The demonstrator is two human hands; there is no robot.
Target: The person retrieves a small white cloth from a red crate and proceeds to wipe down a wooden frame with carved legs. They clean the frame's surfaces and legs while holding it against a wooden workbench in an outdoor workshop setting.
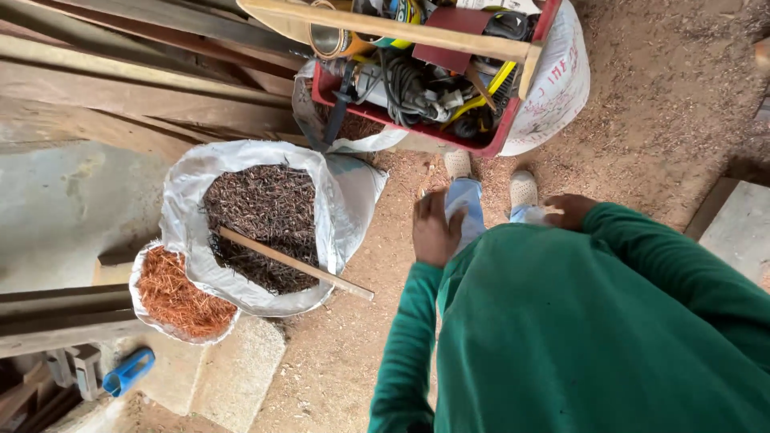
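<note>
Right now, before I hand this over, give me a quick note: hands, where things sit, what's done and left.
Left hand: open, empty, nearest the wooden stick.
Right hand: empty, resting near the knee.
The stick lies across the large white sack of dark nails; the smaller sack of rusty nails sits beside it; red toolbox ahead of the feet.
Done: nothing picked up. Left: everything still untouched.

Woven plastic makes up the white sack [186, 186], slightly shiny and crinkled, which is filled with dark matt nails [265, 208]. A bare wooden stick [293, 263] lies across it, smooth and pale. The smaller sack [144, 317] to the left holds rusty orange nails [178, 295]. Far off, the red tool crate [497, 140] looks like painted wood. Rough sawdust [658, 104] covers the ground. The green sleeve [405, 345] is matt knit cloth.
</note>
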